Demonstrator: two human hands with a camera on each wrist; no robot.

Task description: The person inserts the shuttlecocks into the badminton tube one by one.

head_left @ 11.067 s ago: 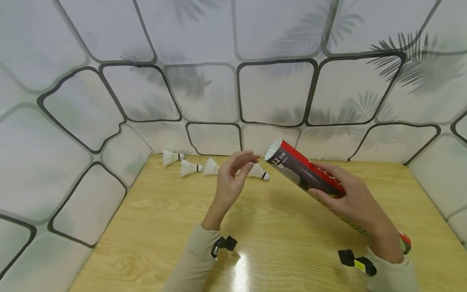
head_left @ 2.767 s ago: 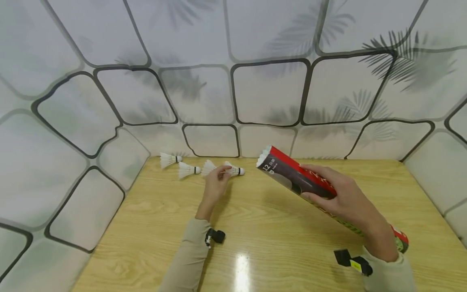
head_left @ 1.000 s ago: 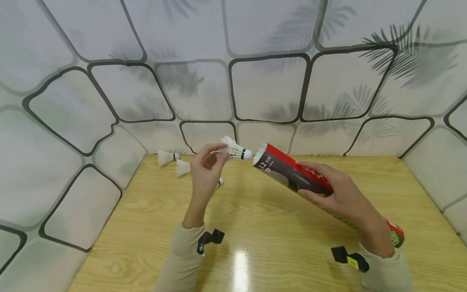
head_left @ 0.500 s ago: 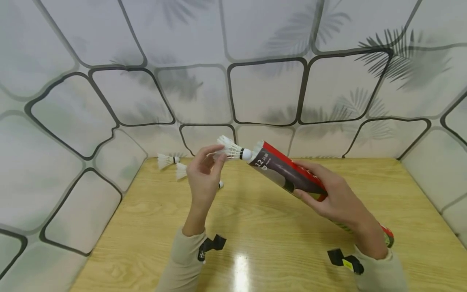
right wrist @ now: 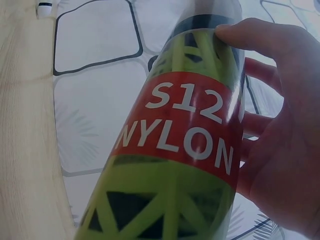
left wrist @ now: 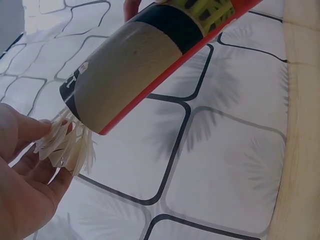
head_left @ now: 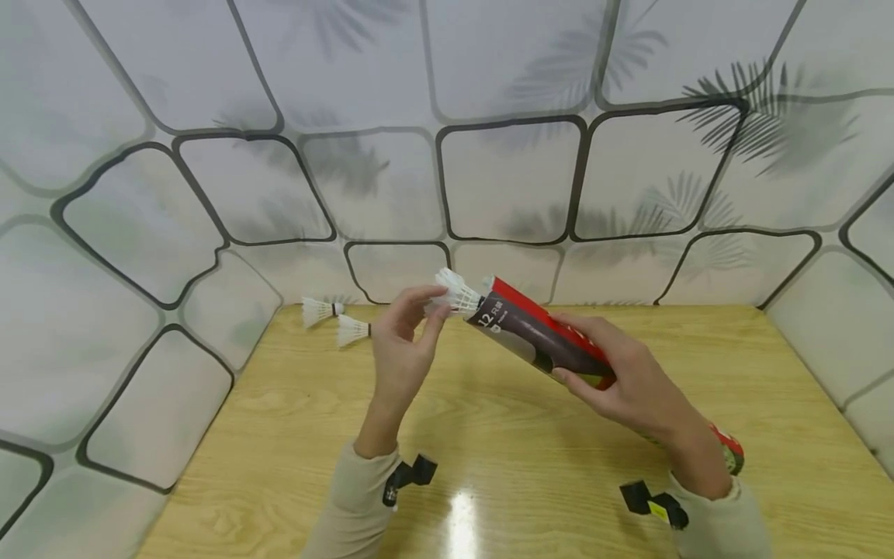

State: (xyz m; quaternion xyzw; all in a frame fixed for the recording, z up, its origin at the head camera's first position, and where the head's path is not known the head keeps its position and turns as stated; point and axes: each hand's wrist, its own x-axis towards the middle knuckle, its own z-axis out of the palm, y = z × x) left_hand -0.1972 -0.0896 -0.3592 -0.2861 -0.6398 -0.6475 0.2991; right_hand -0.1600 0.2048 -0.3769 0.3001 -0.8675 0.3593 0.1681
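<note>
My left hand (head_left: 403, 341) pinches a white shuttlecock (head_left: 461, 293) by its feather skirt, thumb on the near side. The cork end is hidden inside the mouth of a shuttlecock tube (head_left: 538, 330), while the skirt sticks out. My right hand (head_left: 632, 380) grips that tube round its middle, holding it tilted with its mouth up and to the left. In the left wrist view the feathers (left wrist: 70, 145) fan out below the tube's rim. Red, black and green printing with "S12 NYLON" covers the tube (right wrist: 175, 120) in the right wrist view.
Two more shuttlecocks, one farther back (head_left: 319, 311) and one nearer my left hand (head_left: 353, 331), lie at the back left of the wooden table (head_left: 531, 481). Behind them rises a patterned backdrop (head_left: 513, 178), which also closes in both sides.
My left hand took this shuttlecock from the row on the table and raised it to the tube. Its cork has since slid into the mouth, as my right hand brought the tube leftward.
</note>
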